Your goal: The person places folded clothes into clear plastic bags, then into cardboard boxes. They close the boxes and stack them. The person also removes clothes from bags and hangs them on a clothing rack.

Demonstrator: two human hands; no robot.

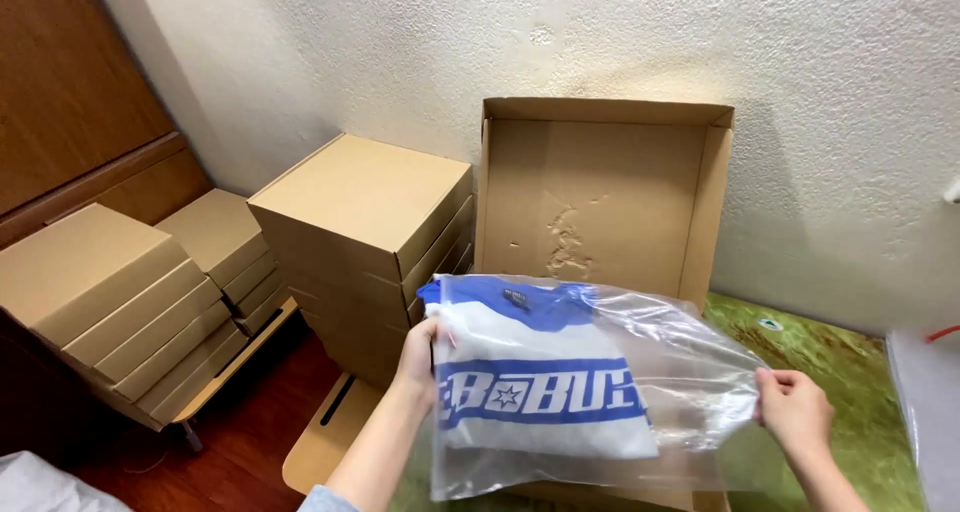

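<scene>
A folded white and blue garment lies inside a clear plastic bag, held up over an open cardboard box. My left hand grips the bag's left edge, next to the garment's blue collar. Pinching the loose, empty end of the bag on the right is my right hand. The open cardboard box stands behind with its lid upright against the wall; its base is mostly hidden under the bag.
A stack of shut flat cardboard boxes stands left of the open box. More stacks lean at the far left near a wooden door. A green mat lies at right on the dark wood floor.
</scene>
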